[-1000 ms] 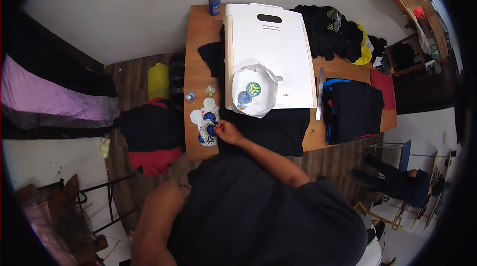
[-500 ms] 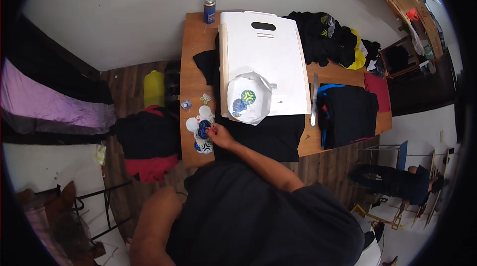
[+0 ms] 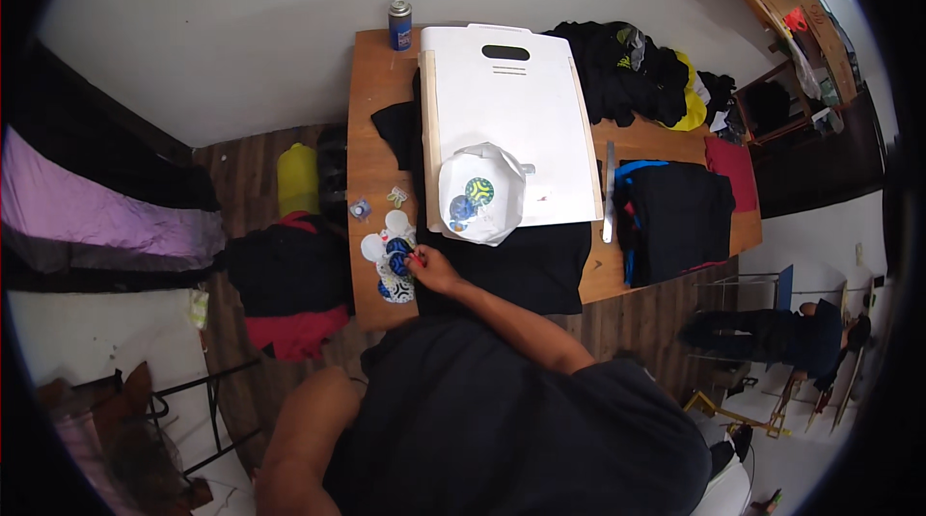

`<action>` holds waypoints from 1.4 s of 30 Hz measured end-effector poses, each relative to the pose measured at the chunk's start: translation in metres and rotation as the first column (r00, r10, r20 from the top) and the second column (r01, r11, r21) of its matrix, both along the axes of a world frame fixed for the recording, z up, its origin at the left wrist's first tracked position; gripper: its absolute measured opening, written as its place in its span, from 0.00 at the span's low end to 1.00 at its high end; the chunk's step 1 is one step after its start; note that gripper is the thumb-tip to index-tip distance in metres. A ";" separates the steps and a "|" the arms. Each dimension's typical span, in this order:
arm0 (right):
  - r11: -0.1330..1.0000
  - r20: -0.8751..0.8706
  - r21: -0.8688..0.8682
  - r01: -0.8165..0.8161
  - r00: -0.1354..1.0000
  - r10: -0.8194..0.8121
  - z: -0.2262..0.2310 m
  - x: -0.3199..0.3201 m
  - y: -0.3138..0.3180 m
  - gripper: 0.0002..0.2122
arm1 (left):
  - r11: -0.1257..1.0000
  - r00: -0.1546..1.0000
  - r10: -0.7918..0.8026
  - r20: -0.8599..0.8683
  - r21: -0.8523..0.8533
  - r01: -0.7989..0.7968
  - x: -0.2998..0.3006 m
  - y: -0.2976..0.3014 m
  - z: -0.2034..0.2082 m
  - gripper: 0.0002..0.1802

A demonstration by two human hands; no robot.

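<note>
My right hand (image 3: 436,271) reaches over the left part of the wooden table, its fingers closed on a small red thing (image 3: 417,261) whose kind I cannot make out. Its fingertips are beside a dark blue round patterned patch (image 3: 396,248). Around that patch lie white round discs (image 3: 373,248) and a patch with a black-and-white pattern (image 3: 396,288), partly overlapping. Under my wrist spreads a black garment (image 3: 521,270). My left arm (image 3: 313,420) is bent down at the lower left, and its hand does not show.
A large white board (image 3: 531,121) with a handle slot lies on the table (image 3: 371,72). On it rests a white sheet (image 3: 502,212) with round patches. Beyond are a spray can (image 3: 399,26), a metal ruler (image 3: 609,193) and folded dark clothes (image 3: 680,227). Another person (image 3: 820,338) stands far right.
The view has shifted slightly. My right hand stays by the patches with the small red thing in its fingers, moved a little away from the dark blue patch.
</note>
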State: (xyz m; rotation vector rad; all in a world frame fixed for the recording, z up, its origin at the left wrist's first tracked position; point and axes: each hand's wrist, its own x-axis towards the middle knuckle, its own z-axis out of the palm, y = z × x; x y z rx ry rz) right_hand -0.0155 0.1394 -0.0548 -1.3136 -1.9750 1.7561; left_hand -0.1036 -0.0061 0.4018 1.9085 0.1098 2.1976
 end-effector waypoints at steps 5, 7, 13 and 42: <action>1.000 0.039 0.029 0.004 0.999 -0.006 -0.002 0.004 -0.001 0.10 | 0.999 0.999 0.053 -0.004 -0.003 -0.053 0.000 0.001 0.000 0.12; 0.999 -0.084 0.052 0.005 0.996 -0.001 0.002 0.004 0.000 0.11 | 0.997 0.997 0.072 -0.011 0.002 -0.072 0.000 0.001 0.000 0.11; 0.999 -0.130 0.048 0.008 0.992 -0.002 0.009 0.007 0.003 0.11 | 0.987 0.987 0.159 -0.017 0.017 -0.159 0.001 -0.003 -0.002 0.10; 0.999 0.064 -0.052 -0.004 0.998 0.007 -0.005 0.007 0.005 0.09 | 0.940 0.944 0.320 -0.079 -0.097 -0.327 -0.038 -0.022 -0.038 0.11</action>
